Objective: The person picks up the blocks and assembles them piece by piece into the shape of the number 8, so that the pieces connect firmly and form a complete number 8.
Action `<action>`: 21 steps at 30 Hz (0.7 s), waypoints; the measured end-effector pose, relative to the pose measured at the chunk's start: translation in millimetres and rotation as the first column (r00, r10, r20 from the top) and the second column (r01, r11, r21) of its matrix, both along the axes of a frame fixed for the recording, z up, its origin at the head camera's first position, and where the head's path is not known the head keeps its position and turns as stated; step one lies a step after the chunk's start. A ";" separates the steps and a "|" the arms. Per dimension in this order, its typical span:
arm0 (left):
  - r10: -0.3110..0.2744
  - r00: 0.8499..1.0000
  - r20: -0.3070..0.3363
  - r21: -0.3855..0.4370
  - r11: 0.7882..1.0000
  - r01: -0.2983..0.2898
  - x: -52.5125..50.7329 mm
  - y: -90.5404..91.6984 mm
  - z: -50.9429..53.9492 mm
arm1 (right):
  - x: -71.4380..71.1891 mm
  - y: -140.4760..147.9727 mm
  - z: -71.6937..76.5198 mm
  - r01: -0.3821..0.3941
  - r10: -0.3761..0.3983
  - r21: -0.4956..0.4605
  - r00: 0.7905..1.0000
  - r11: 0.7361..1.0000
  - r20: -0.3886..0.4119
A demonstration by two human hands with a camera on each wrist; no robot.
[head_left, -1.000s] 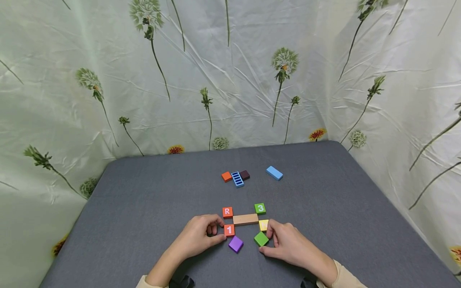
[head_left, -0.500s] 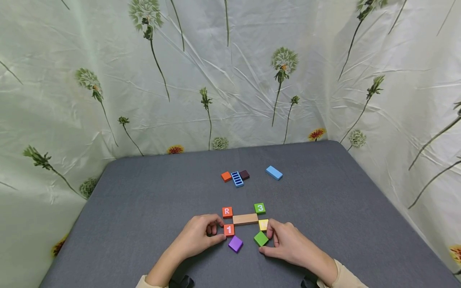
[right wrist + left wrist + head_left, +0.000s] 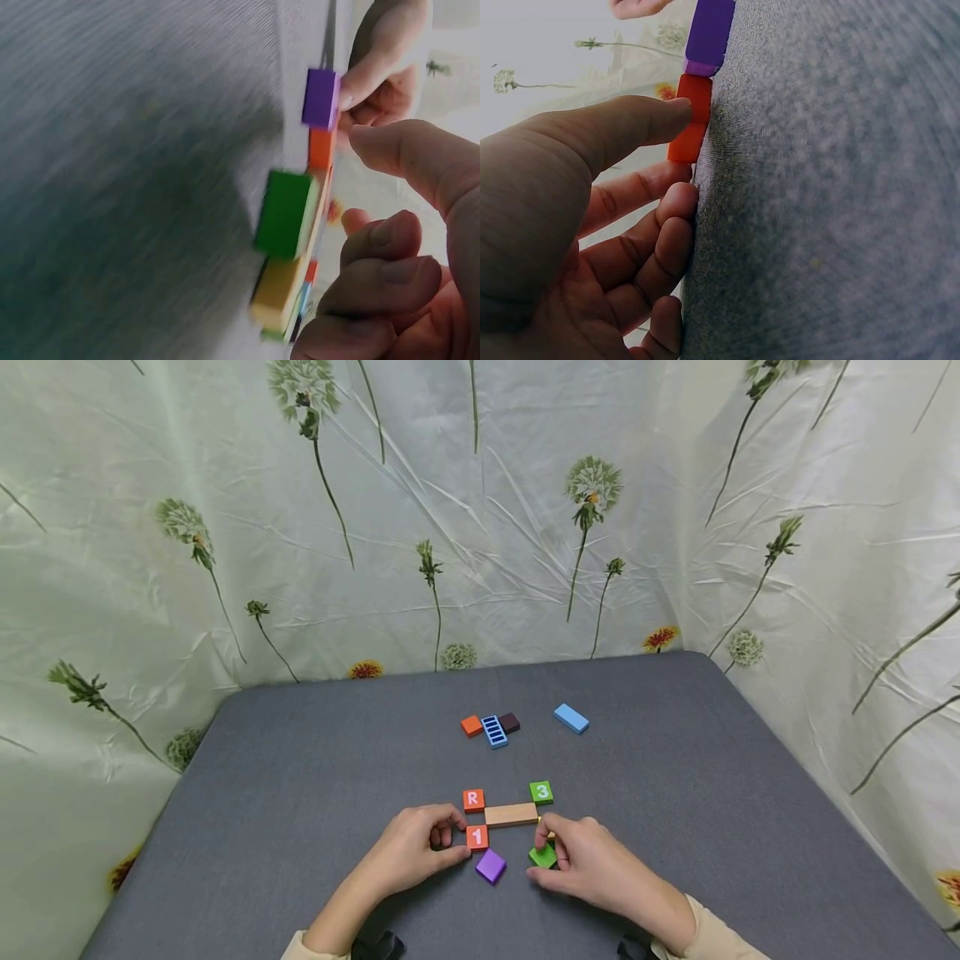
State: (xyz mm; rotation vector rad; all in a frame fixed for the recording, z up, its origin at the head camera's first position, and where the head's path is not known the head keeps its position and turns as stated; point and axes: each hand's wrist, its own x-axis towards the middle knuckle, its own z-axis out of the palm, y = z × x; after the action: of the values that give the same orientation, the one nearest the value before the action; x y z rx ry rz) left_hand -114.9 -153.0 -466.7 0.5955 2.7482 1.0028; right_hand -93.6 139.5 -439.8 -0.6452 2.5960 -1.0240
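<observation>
My left hand (image 3: 422, 845) holds the red block marked 1 (image 3: 477, 837) at its left side between thumb and forefinger; in the left wrist view the thumb lies against the red block (image 3: 697, 97). A purple block (image 3: 491, 866) sits turned at an angle by its near corner. My right hand (image 3: 592, 862) hovers over a tilted-set green block (image 3: 542, 857) and a yellow block, which it mostly covers in the head view. Seen from the right wrist, its loosely bent fingers are apart from the green block (image 3: 285, 214) and the yellow block (image 3: 276, 291).
Between the hands lies a wooden bar (image 3: 512, 815), with a red R block (image 3: 473, 800) and a green 3 block (image 3: 541, 792) at its far corners. Farther back are an orange block (image 3: 472, 726), a blue ladder-patterned block (image 3: 494, 732), a dark block (image 3: 510, 722) and a light blue block (image 3: 572, 718).
My right hand has come off the right side of the yellow and green blocks and shifted left over them. The left hand and the blocks have stayed put.
</observation>
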 end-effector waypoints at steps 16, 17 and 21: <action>-0.005 1.000 -0.001 0.006 1.000 0.005 -1.7 0.3 -1.2 | 7.5 -52.6 7.5 -0.037 0.071 0.188 0.982 0.981 -0.175; -0.005 1.000 -0.001 0.005 1.000 0.005 -1.6 0.2 -1.0 | 7.3 -53.6 7.5 -0.039 0.076 0.199 0.981 0.979 -0.178; -0.005 1.000 -0.001 0.006 1.000 0.005 -1.4 -0.1 -0.6 | 6.6 -56.1 6.6 -0.048 0.090 0.224 0.980 0.973 -0.179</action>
State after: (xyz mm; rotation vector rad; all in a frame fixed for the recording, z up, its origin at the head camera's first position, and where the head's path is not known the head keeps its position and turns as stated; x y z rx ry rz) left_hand -116.3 -153.1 -467.3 0.6040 2.7441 1.0105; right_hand -87.0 83.4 -433.2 -0.8039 2.7725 -0.6716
